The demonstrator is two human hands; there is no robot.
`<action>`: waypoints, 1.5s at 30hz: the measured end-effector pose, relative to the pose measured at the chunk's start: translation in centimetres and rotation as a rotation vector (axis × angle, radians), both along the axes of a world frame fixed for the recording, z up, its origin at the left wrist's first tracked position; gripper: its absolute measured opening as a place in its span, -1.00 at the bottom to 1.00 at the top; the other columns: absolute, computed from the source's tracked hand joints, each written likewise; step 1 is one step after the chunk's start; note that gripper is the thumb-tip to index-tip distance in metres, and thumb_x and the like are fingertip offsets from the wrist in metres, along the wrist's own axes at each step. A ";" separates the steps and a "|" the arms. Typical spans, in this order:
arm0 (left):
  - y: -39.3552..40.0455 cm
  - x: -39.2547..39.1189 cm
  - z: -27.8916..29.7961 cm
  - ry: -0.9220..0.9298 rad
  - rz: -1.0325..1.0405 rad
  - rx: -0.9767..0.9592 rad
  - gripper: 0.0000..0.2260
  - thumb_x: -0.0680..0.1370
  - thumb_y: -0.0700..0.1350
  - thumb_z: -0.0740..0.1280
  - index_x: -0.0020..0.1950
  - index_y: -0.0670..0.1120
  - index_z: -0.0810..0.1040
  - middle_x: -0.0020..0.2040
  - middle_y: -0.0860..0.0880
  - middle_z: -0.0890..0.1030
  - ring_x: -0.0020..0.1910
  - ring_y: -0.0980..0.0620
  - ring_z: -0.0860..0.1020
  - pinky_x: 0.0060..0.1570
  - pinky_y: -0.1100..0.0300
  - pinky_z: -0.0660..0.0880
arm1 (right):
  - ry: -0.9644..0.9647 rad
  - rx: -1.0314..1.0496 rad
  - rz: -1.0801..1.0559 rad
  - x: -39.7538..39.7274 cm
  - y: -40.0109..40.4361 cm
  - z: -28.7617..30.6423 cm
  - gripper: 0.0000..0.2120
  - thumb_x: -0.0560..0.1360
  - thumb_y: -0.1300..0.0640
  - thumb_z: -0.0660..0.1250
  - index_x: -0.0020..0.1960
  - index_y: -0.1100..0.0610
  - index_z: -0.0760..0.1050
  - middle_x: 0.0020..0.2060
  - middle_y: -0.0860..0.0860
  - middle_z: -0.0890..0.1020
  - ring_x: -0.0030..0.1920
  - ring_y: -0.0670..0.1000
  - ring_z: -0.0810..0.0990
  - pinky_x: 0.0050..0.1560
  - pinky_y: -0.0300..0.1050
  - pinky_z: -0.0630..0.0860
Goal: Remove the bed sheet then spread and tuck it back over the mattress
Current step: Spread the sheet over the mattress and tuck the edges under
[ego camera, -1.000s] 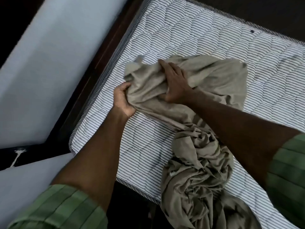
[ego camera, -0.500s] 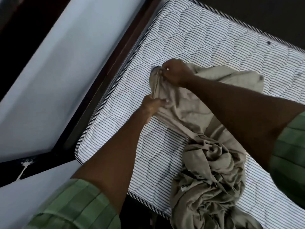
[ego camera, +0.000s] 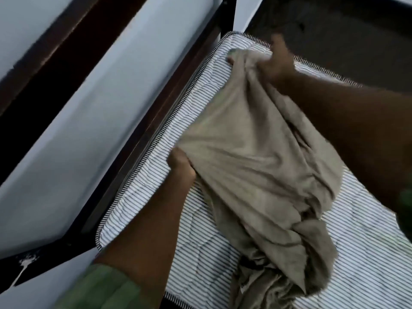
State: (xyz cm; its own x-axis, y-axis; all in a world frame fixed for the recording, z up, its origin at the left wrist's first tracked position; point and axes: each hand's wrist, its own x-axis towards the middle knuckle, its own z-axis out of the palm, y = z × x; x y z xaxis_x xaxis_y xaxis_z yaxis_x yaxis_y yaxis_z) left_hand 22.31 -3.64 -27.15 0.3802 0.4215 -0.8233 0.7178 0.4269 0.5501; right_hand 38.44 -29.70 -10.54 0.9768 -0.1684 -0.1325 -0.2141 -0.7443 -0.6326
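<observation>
Both grips, left hand (ego camera: 181, 162) and right hand (ego camera: 276, 63), clenched on bed sheet (ego camera: 252, 157) between them.

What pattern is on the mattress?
Thin dark stripes on white, quilted mattress, clearest in the head view.

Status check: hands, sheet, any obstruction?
Both hands, left hand and right hand, grip sheet. Sheet bunched on bare mattress. Nothing blocking.

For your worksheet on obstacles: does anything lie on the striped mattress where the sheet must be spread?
Nothing visible does. Both the left hand and right hand already grip the sheet, and the bare mattress carries only the sheet's own bunched remainder near its foot.
</observation>
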 end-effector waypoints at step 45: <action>-5.5 -17.0 8.6 -0.176 -0.592 -0.215 -0.82 0.48 -0.05 0.56 0.00 -0.12 0.71 -0.10 -0.07 0.74 -0.17 -0.01 0.71 -0.16 0.19 0.63 | 0.349 -0.094 0.377 -20.5 9.7 -10.0 -0.57 0.68 0.01 0.22 0.42 0.27 0.44 0.29 0.19 0.55 0.33 0.14 0.52 0.25 -0.05 0.42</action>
